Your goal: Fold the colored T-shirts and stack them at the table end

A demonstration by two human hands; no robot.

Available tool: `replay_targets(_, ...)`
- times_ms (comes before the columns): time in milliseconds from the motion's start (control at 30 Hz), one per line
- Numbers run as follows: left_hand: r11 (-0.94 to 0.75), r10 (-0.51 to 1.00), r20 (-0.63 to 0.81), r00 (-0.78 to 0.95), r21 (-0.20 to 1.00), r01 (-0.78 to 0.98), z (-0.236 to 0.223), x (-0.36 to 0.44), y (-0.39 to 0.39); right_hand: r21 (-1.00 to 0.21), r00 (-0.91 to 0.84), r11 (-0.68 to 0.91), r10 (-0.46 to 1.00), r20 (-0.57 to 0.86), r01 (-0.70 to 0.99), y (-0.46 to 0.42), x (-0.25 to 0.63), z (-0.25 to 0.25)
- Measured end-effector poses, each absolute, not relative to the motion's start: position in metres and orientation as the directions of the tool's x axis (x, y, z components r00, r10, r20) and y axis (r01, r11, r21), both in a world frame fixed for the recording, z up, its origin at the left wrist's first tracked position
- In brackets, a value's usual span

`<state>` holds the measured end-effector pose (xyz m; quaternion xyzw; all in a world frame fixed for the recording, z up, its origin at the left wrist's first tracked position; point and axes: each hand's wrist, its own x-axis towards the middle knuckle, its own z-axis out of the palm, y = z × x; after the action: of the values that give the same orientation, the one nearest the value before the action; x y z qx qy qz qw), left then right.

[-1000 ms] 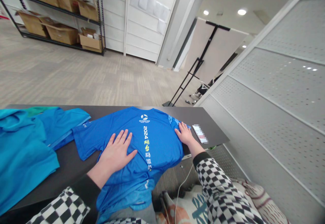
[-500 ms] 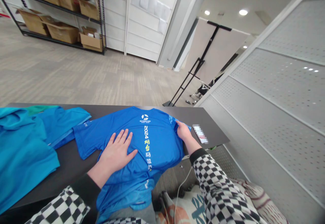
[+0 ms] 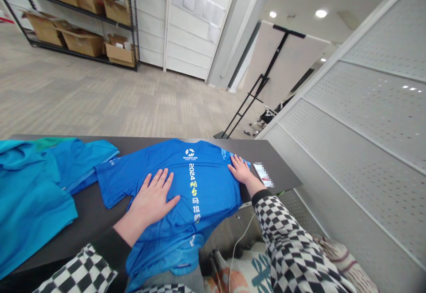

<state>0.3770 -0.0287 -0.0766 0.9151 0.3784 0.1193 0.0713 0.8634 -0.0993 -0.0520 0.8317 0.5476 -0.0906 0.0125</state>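
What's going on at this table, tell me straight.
A person in checkered sleeves has both hands on a blue short-sleeved T-shirt spread over a dark table. The left hand lies flat on the shirt's body, left of the printed lettering; the right hand rests by the sleeve on the other side. The shirt's lower part reaches over the near edge. Teal clothing lies to the left, and what looks like a phone, its screen pixelated, to the right.

Blue shirt (image 3: pixel 216 191) (white-yellow lettering (image 3: pixel 194 191)), checked sleeves (image 3: pixel 289 235)

Blue shirt (image 3: pixel 214 191) under left hand (image 3: pixel 152 202), right hand (image 3: pixel 241 170)
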Motion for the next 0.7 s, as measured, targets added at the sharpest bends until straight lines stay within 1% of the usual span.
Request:
replay_targets(67,-0.702,0.711,0.167,0.683,0.222,0.677,-0.076,0.377,-0.029,-0.059,0.383,-0.405,0.896,-0.224,0.912,-0.096,0.861,-0.043)
replay_targets(133,-0.698,0.715,0.167,0.679,0.226,0.68,-0.076,0.377,-0.029,-0.047,0.382,-0.401,0.897,-0.224,0.915,-0.089,0.857,-0.033)
replay_targets(267,-0.689,0.72,0.129,0.681,0.245,0.682,-0.071,0.376,-0.03,-0.085,0.33,-0.331,0.944,-0.022,0.94,-0.071,0.835,-0.028)
replay_targets(300,-0.686,0.721,0.114,0.683,0.253,0.682,-0.07,0.376,-0.03,-0.103,0.309,-0.308,0.951,-0.01,0.946,-0.067,0.827,-0.032)
replay_targets(400,-0.665,0.731,0.058,0.68,0.283,0.691,-0.062,0.378,-0.031,-0.119,0.268,-0.274,0.961,-0.064,0.954,-0.061,0.809,-0.05)
replay_targets(500,-0.621,0.742,-0.044,0.669,0.328,0.711,-0.05,0.384,-0.034,-0.092,0.255,-0.262,0.964,-0.074,0.961,-0.059,0.808,-0.064)
replay_targets(567,-0.604,0.72,-0.12,0.683,0.377,0.703,-0.039,0.389,-0.033,-0.072,0.247,-0.252,0.966,-0.074,0.965,-0.056,0.816,-0.068)
replay_targets(600,-0.599,0.71,-0.133,0.691,0.4,0.693,-0.033,0.392,-0.031,-0.06,0.246,-0.251,0.966,-0.078,0.966,-0.055,0.821,-0.069)
replay_targets(633,-0.598,0.712,-0.117,0.693,0.417,0.685,-0.027,0.393,-0.026,-0.046,0.243,-0.248,0.966,-0.083,0.968,-0.053,0.825,-0.069)
replay_targets(700,-0.597,0.749,-0.015,0.662,0.416,0.686,-0.018,0.39,-0.012,-0.02,0.239,-0.241,0.967,-0.089,0.97,-0.051,0.832,-0.07)
